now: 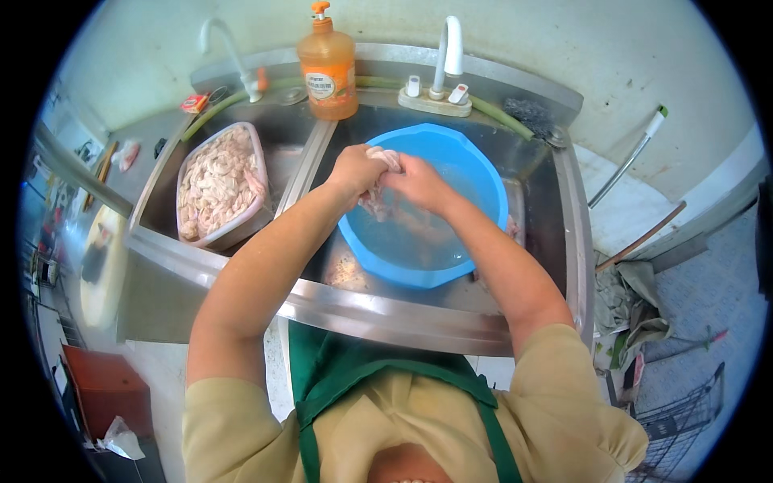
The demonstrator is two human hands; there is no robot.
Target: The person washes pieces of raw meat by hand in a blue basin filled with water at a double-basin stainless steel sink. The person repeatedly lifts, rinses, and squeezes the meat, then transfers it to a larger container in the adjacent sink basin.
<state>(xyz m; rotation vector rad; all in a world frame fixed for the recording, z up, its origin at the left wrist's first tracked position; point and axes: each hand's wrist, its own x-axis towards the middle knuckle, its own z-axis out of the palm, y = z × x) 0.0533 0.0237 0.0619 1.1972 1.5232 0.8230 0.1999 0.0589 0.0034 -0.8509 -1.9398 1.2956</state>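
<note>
My left hand (352,172) and my right hand (418,182) meet over the far left part of a blue plastic basin (423,279). Between them they grip a pale pink, folded piece of raw offal (384,158), which looks like intestine. Part of it hangs below my fingers toward cloudy water (416,241). More pale pieces show dimly under the surface. The basin stands in the right bowl of a stainless steel sink (347,268). In the left bowl, a white plastic tub (261,163) is heaped with similar pale offal (217,175).
An orange pump bottle (327,78) stands behind the sink divider. Two white faucets, the right one (450,57) and the left one (226,45), rise at the back. A green hose (501,118) runs along the ledge beside a dark scouring pad (528,116). A wire cart (682,422) is at lower right.
</note>
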